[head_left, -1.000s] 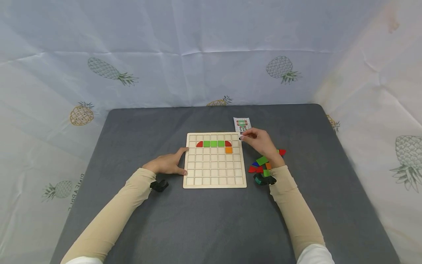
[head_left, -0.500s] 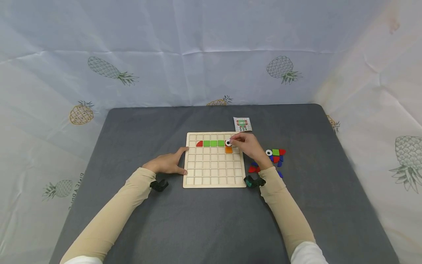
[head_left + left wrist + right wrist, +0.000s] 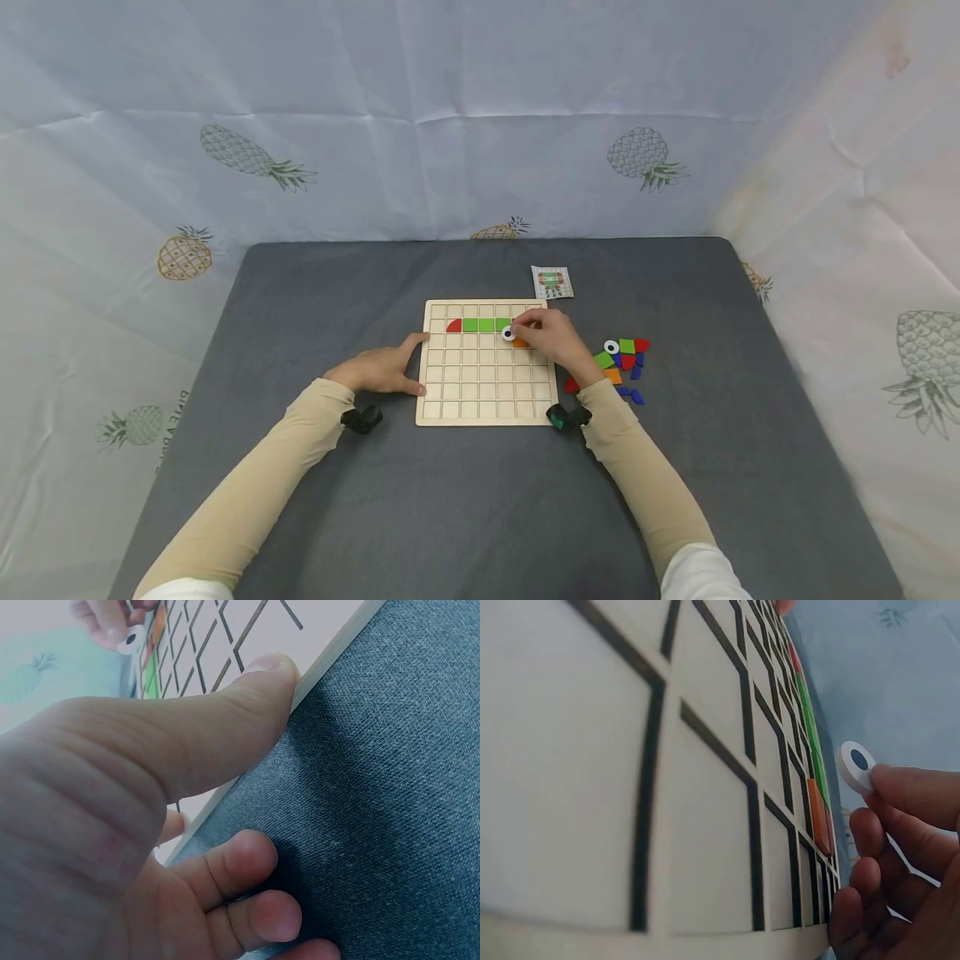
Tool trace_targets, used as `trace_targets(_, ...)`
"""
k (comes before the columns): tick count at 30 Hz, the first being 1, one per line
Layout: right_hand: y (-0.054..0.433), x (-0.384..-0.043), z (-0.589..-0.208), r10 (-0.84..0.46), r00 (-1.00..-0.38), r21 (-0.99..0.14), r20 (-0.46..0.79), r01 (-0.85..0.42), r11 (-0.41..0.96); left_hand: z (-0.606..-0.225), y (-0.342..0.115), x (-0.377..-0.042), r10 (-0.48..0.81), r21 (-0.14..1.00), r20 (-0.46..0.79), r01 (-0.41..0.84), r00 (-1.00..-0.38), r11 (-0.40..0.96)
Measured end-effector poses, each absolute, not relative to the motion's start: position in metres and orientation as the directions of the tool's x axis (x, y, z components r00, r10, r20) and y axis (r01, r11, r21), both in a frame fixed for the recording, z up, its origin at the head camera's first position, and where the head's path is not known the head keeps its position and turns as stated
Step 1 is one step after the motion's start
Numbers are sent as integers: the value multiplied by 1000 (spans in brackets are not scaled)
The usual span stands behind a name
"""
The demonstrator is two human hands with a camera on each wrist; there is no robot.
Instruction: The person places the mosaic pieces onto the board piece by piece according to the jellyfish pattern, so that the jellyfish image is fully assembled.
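My right hand pinches a white disc with a black dot between thumb and finger. In the right wrist view the disc is held tilted, apart from the wooden grid board. On the board's second row lie a red quarter-round tile and several green square tiles. An orange square tile is partly covered by the right hand. My left hand touches the board's left edge with spread thumb and forefinger; its thumb overlaps the rim.
Loose coloured tiles lie right of the board, among them another white disc with a black dot. A small pattern card lies behind the board's far right corner. A grey cloth covers the table.
My right hand has carried the white disc leftward from the board's right rim to over the second row, then slightly nearer and lower. The left hand stays in place.
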State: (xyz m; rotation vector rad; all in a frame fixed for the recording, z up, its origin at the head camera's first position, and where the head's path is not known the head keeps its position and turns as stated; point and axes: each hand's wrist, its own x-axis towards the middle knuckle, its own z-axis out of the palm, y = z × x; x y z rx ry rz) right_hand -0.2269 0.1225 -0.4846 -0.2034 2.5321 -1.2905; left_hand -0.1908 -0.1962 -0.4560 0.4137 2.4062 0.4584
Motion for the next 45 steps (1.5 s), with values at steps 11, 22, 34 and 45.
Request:
trace_targets(11,116,-227,-495,-272,-942,-772,-197,-22,636,-458,-195,-191,394,421,-545,165,-740,892)
trace_targets(22,111,-224,-492,-256,-941,-747,-220,-6,665,-456,-196,-191,400,420,-540,175,-741,890)
trace_targets(34,106,-225,-489,-266,-947,-684,-180,-74,726,-457,-197,-191,402,428,-536,171,-742,887)
trace_targets(45,107,-227,-488,-298,-941,-670,-163,-116,733,-456,-197,-192,401,437,-538,162,-741,885)
